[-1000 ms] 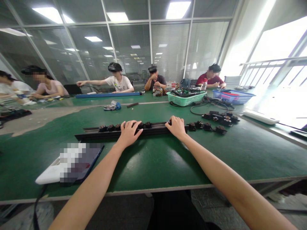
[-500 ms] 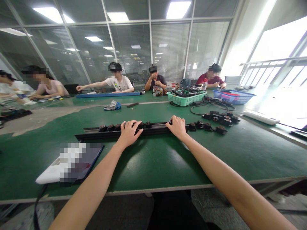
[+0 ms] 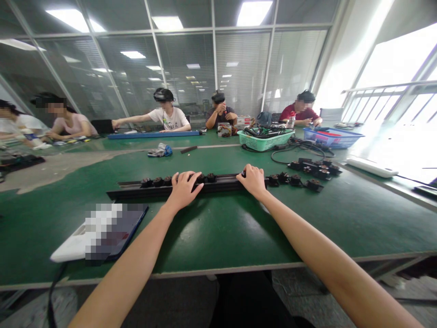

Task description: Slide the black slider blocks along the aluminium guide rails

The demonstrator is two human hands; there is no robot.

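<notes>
A long black rail [image 3: 221,186] lies across the green table [image 3: 218,228], with several small black parts [image 3: 158,181] in a row along its channel. My left hand [image 3: 185,187] rests over the rail left of its middle, thumb apart from the fingers. Near the rail's right end, my right hand [image 3: 251,180] has its fingers curled round a small dark part, mostly hidden by them. To the right of the rail lie several loose black parts [image 3: 295,181], with more black parts [image 3: 319,168] behind them.
A white device and dark tablet [image 3: 134,228] lie front left. Further back are a grey-blue cloth [image 3: 160,150], a green basket [image 3: 266,142] of cables, a blue basket [image 3: 336,139] and a blue bar [image 3: 153,135]. Several people sit along the far side.
Both my hands stay nearly in place on the rail. Across the table, a person's outstretched arm has drawn back slightly to the right.
</notes>
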